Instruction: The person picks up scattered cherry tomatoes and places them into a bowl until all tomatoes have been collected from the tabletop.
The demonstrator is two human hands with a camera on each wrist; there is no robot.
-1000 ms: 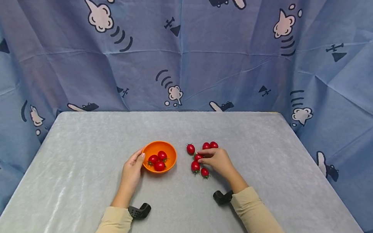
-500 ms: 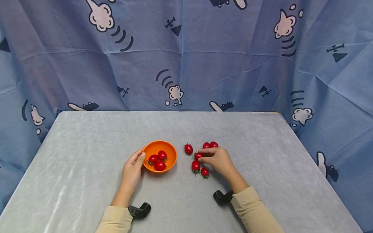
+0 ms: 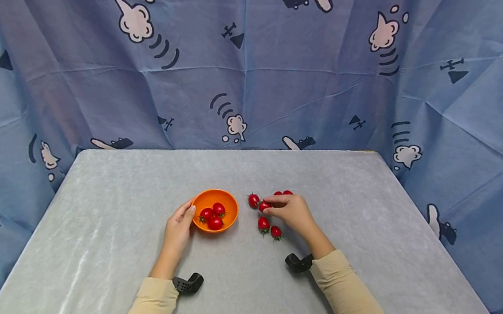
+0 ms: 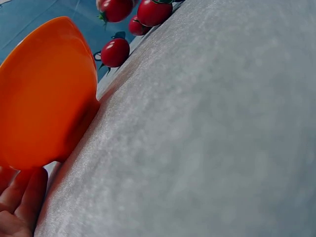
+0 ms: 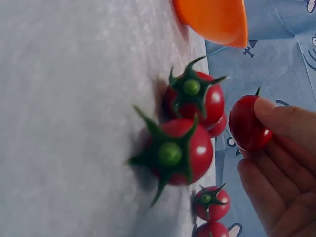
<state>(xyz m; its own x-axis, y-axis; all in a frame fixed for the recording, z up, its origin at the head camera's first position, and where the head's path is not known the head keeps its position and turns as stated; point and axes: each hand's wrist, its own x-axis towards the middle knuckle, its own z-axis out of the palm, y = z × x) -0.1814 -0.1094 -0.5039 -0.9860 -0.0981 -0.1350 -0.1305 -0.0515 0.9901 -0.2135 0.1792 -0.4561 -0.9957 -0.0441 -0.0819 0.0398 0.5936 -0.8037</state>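
Note:
An orange bowl (image 3: pixel 225 198) with three cherry tomatoes (image 3: pixel 215 224) inside stands on the table. My left hand (image 3: pixel 179 230) holds its left rim, thumb over the edge; in the left wrist view the fingers (image 4: pixel 30 195) lie under the bowl (image 4: pixel 49 89). My right hand (image 3: pixel 294 216) pinches a cherry tomato (image 5: pixel 245 123) between thumb and fingers, lifted off the table in the right wrist view. Near that hand lie other cherry tomatoes: one (image 3: pixel 254 200) to its left, two (image 3: pixel 263 224) in front, and two partly hidden behind it.
A grey-white cloth covers the table (image 3: pixel 112 211). Behind it hangs a blue curtain (image 3: pixel 199 37) printed with planes and clouds. Black wrist devices (image 3: pixel 189 284) sit on both forearms.
My right hand has raised the pinched cherry tomato and shifted slightly away from me. A loose cherry tomato beside it rolled a little left. The left hand and bowl stay put.

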